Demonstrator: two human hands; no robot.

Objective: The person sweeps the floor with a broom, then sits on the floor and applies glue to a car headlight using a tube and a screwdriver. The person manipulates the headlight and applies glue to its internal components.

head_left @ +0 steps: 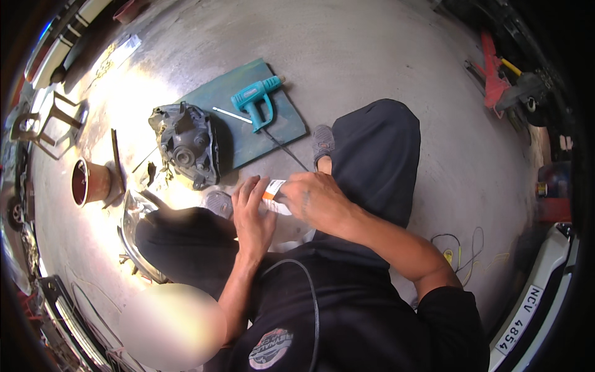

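Observation:
Between my two hands, above my lap, is a small white packet or tube with an orange band; its exact kind cannot be made out. My left hand is closed around its left side, fingers upward. My right hand is closed at its right end, back of the hand upward, its fingertips largely hidden. Ahead and to the left stands a black headlight housing, back side up. A teal heat gun lies on a dark green board, with a thin pale rod beside its handle.
A clear headlight lens lies left of my knee. Farther left are a reddish-brown bucket and a brown plastic chair. A red floor jack stands far right, a white bumper near right. Cables lie on the floor.

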